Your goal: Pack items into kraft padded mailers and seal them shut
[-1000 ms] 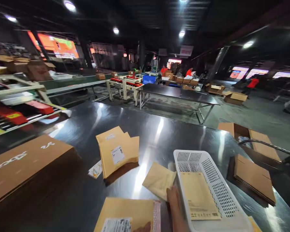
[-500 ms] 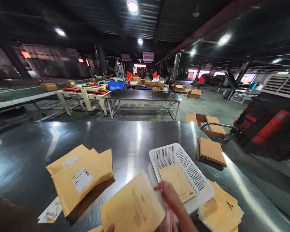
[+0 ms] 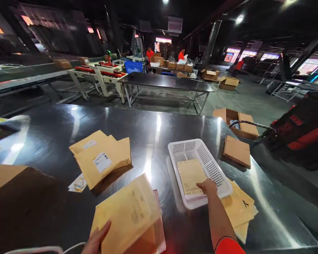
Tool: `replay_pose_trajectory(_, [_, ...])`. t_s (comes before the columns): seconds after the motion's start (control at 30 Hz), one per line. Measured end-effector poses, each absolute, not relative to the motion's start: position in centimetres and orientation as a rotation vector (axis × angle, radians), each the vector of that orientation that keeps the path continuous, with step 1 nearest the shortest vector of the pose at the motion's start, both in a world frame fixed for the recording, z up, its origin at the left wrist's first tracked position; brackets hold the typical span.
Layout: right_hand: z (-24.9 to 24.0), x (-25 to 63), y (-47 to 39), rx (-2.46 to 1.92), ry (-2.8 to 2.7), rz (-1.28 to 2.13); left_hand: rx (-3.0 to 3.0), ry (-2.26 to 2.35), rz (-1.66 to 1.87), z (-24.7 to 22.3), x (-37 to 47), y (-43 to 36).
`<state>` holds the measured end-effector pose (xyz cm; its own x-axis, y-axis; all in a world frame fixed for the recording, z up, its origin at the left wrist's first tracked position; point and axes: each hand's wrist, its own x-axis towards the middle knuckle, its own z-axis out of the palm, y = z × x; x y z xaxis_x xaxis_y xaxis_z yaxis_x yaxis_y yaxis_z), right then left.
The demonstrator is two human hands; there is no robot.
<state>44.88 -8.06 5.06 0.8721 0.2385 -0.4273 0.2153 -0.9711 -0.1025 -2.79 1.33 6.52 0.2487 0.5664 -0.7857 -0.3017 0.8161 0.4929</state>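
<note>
My left hand (image 3: 97,240) is closed on the lower left edge of a yellow padded envelope (image 3: 124,215), thumb on top. Beneath and right of that envelope lies a stack with pinkish edges (image 3: 160,225). My right hand (image 3: 208,186) reaches into a white perforated basket (image 3: 178,179); its fingers touch a flat tan packet (image 3: 192,173) inside, and whether they grip it is unclear. To the left, labelled padded envelopes (image 3: 102,157) lie piled over a white card (image 3: 78,183).
More yellow envelopes (image 3: 238,208) lie right of the basket, below folded cardboard (image 3: 237,151). An open carton (image 3: 238,123) stands beyond the table's right edge. A cardboard box (image 3: 10,180) is at the left. People in red work far back.
My right hand has moved from beside the envelope onto the packet in the basket. More of my left hand shows. The view has tilted down.
</note>
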Motion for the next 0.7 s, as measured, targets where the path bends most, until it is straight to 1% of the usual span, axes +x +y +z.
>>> replay_pose_trajectory(0.1, [6.8,46.3,-8.2,-2.921,-0.487,0.681,0.241,1.127,0.62,6.6,-1.2,1.6])
replay_pose_trajectory(0.17, [9.0,47.6,-8.2,-2.814,-0.648,0.66,0.248,1.05,0.617,7.2,-0.2,1.9])
replay_pose_trajectory(0.3, [15.6,49.3,-9.1,-2.276,-0.924,0.606,0.455,0.875,0.564,10.0,1.8,2.5])
replay_pose_trajectory(0.37, [19.3,48.6,-9.8,-2.061,-0.951,0.633,0.617,0.772,0.554,11.8,3.2,2.8])
replay_pose_trajectory(0.43, [22.5,46.3,-10.3,-1.965,-0.987,0.719,0.742,0.642,0.532,13.7,4.9,2.9])
replay_pose_trajectory(0.5, [24.3,43.0,-10.1,-1.87,-1.081,0.877,0.808,0.516,0.519,15.2,6.5,3.0])
replay_pose_trajectory(0.6, [23.6,38.0,-8.9,-1.664,-1.188,1.107,0.875,0.45,0.483,16.3,7.4,2.9])
replay_pose_trajectory(0.7, [19.1,34.5,-8.1,-1.434,-0.852,1.211,0.879,0.546,0.458,15.3,6.0,2.7])
